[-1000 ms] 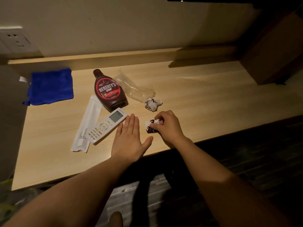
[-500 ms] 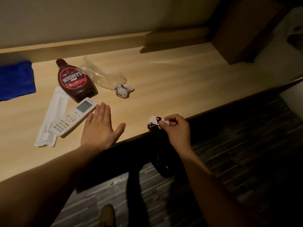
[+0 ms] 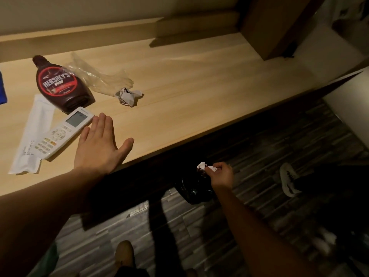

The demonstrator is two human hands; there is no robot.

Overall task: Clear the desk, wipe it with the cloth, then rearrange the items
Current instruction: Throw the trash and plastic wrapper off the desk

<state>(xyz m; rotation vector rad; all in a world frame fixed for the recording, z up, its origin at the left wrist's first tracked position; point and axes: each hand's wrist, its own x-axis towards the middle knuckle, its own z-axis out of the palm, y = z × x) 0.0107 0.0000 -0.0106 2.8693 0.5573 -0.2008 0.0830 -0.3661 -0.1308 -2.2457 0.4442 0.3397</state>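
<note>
My right hand (image 3: 221,174) is off the desk, below its front edge, pinching a crumpled white-and-dark wrapper (image 3: 203,167) over a black bag-lined bin (image 3: 192,191) on the floor. My left hand (image 3: 99,144) lies flat and open on the wooden desk (image 3: 189,92), beside a white remote (image 3: 62,132). A brown Hershey's syrup bottle (image 3: 60,83) lies on its side behind the remote. A second crumpled wrapper (image 3: 127,95) and a clear plastic wrapper (image 3: 99,76) sit mid-desk. Only a sliver of the blue cloth (image 3: 2,88) shows at the left edge.
A long white sachet (image 3: 30,136) lies under and left of the remote. A wooden cabinet (image 3: 279,27) stands at the desk's far right end. A white shoe (image 3: 287,179) rests on the dark plank floor, and my own foot (image 3: 124,254) shows at the bottom.
My right hand has carried the crumpled wrapper off the desk's front edge and down over the black bin. The view swung right; my left hand stayed flat on the desk.
</note>
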